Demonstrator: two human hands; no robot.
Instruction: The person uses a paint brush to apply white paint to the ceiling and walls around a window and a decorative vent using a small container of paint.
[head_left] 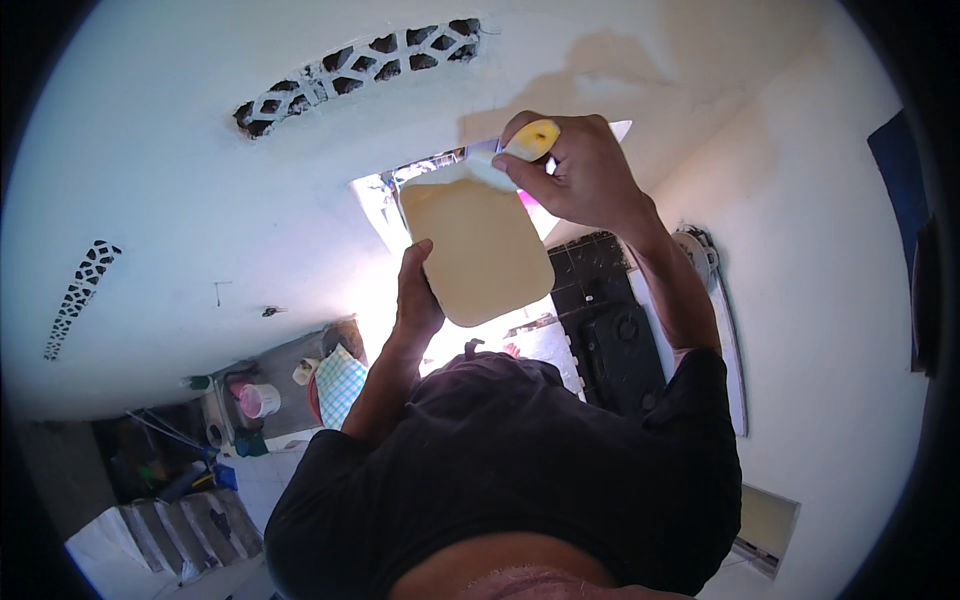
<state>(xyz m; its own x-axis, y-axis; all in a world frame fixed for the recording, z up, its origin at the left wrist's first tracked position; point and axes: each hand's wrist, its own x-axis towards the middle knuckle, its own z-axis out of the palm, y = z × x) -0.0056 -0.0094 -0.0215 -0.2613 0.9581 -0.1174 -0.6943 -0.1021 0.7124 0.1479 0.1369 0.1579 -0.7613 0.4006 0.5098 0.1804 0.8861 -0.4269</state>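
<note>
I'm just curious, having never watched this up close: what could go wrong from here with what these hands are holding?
The left hand grips the cream rounded-square item by one side, so it might tilt or slip.

The right hand pinches a pale, yellow-ended item near its top; that could slide from the fingers or knock the cream one.

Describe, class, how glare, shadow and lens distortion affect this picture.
Head view: glare washes out the area behind the cream rounded-square object and beside the left hand; head view: a soft shadow falls on the pale surface above the right hand; head view: the fisheye image rounds off into black corners.
</note>
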